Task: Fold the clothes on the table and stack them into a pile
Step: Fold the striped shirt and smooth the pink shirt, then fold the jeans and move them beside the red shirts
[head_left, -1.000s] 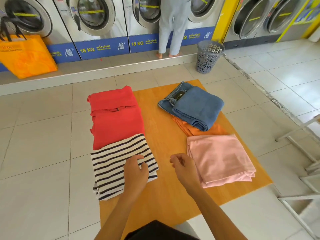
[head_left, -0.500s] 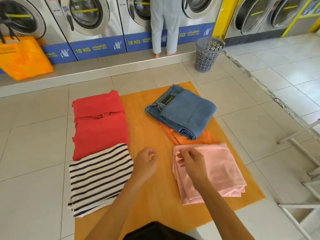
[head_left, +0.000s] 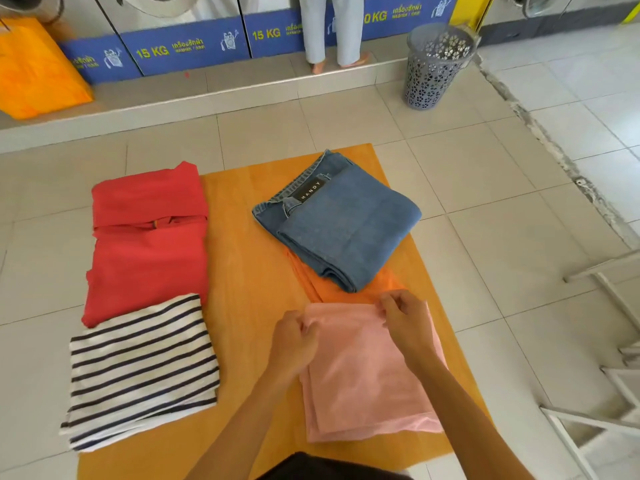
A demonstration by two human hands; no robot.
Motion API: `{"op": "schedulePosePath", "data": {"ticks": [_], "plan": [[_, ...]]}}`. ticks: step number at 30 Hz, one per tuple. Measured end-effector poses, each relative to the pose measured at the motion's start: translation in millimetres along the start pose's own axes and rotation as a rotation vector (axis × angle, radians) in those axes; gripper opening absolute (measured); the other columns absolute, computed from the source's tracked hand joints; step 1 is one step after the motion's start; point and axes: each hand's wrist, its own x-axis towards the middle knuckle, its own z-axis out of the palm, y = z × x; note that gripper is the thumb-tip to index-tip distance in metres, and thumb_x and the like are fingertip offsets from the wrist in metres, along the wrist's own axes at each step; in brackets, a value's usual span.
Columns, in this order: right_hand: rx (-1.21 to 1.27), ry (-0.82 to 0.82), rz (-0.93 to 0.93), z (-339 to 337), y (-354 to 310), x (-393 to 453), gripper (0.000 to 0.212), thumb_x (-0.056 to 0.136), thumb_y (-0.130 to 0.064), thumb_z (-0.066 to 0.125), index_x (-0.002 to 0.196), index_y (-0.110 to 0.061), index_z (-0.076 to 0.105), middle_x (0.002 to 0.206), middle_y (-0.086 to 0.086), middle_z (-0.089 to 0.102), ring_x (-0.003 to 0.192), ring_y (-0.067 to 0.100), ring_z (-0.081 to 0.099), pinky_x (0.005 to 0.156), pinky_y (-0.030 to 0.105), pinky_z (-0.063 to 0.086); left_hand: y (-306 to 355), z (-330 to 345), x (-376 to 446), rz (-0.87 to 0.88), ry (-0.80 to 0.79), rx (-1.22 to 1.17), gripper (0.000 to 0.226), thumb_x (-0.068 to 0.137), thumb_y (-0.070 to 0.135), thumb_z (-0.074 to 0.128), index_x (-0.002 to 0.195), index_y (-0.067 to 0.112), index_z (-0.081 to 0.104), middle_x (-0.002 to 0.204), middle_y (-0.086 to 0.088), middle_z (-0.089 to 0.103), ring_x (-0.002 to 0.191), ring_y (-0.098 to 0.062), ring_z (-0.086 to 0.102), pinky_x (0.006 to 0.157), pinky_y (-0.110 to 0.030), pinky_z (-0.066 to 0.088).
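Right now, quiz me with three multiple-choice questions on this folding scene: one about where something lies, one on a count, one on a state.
1. Where do the folded jeans lie?
A. on the orange garment
B. on the striped shirt
C. in the basket

2. How many folded garments are on the table?
A. three
B. five
C. seven

3. What are the hands doing?
A. resting on bare wood
B. both pinching the far edge of the pink garment
C. lifting the jeans

Answers: 1 A, orange cloth pokes out beneath the denim. 2 B, red, striped, jeans, orange and pink. 3 B, left hand and right hand both close their fingers on that edge.
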Motion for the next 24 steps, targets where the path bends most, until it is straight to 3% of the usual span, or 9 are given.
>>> {"op": "schedulePosePath", "data": {"ticks": [4,7,9,11,14,16,20,22,24], "plan": [[-0.019,-0.048,0.026,2,-7,26,0.014,0.094,-0.032,0.058,0.096,-0.022,0.067,0.082,0.000,0.074,0.078,0.022,0.071,0.064,0.032,0.055,19,2,29,-0.053,-0.004,0.015,0.031,0.097,0.034,0.052,0.121,0.015,0.054,0.108,0.006,0.057,0.097,-0.012,0.055,0.079,-0.024,0.041],[0.013,-0.098,0.068,8,-14,53,0.030,0.092,-0.043,0.059,0.113,-0.022,0.062,0.098,-0.008,0.071,0.089,0.016,0.070,0.079,0.040,0.060,35,4,48,-0.036,0.071,0.006,0.042,0.097,0.031,0.053,0.131,0.007,0.054,0.119,-0.001,0.060,0.102,-0.012,0.053,0.085,-0.023,0.039],[0.051,-0.084,0.082,9,-21,74,0.034,0.088,-0.047,0.059,0.105,-0.017,0.058,0.095,-0.007,0.068,0.084,0.014,0.068,0.080,0.047,0.061,49,4,57,-0.032,0.165,-0.047,0.043,0.097,0.034,0.053,0.130,0.005,0.056,0.119,-0.004,0.063,0.100,-0.012,0.055,0.084,-0.023,0.039],[0.062,-0.021,0.069,2,-34,95,0.027,0.087,-0.042,0.059,0.102,-0.020,0.052,0.101,-0.002,0.066,0.083,0.014,0.065,0.077,0.043,0.059,61,5,66,-0.059,0.221,-0.132,0.045,0.098,0.042,0.051,0.124,0.007,0.057,0.112,-0.001,0.063,0.100,-0.014,0.057,0.083,-0.025,0.041],[0.037,0.049,0.055,-13,-52,130,0.046,0.087,-0.038,0.061,0.126,-0.016,0.048,0.129,0.005,0.052,0.110,0.022,0.057,0.087,0.041,0.053,73,6,85,-0.123,0.232,-0.225,0.056,0.091,0.058,0.053,0.113,0.007,0.062,0.106,-0.009,0.068,0.101,-0.027,0.064,0.078,-0.032,0.045],[-0.054,0.043,0.018,-20,-67,155,0.058,0.088,-0.040,0.061,0.136,-0.014,0.042,0.138,0.009,0.042,0.124,0.028,0.046,0.098,0.047,0.048,77,6,93,-0.158,0.230,-0.271,0.061,0.083,0.064,0.059,0.118,0.013,0.063,0.111,-0.005,0.069,0.102,-0.024,0.065,0.079,-0.031,0.048],[-0.355,-0.074,-0.104,-21,-101,198,0.070,0.089,-0.047,0.060,0.146,-0.014,0.036,0.147,0.011,0.041,0.137,0.032,0.035,0.108,0.054,0.041,85,6,107,-0.249,0.236,-0.324,0.066,0.071,0.066,0.070,0.116,0.018,0.065,0.112,0.001,0.070,0.099,-0.022,0.066,0.085,-0.039,0.056],[-0.466,-0.225,-0.091,-16,-112,216,0.078,0.087,-0.053,0.061,0.150,-0.015,0.033,0.149,0.012,0.042,0.136,0.035,0.041,0.108,0.055,0.042,91,2,114,-0.364,0.165,-0.550,0.059,0.074,0.053,0.078,0.120,0.018,0.065,0.115,0.000,0.070,0.096,-0.020,0.067,0.073,-0.035,0.057],[-0.567,-0.325,-0.029,-12,-114,231,0.089,0.079,-0.067,0.059,0.148,-0.016,0.035,0.145,0.012,0.047,0.132,0.038,0.046,0.106,0.057,0.042,97,-3,118,-0.453,0.088,-0.710,0.057,0.074,0.047,0.080,0.120,0.019,0.064,0.114,-0.001,0.071,0.089,-0.018,0.066,0.057,-0.027,0.047]]}}
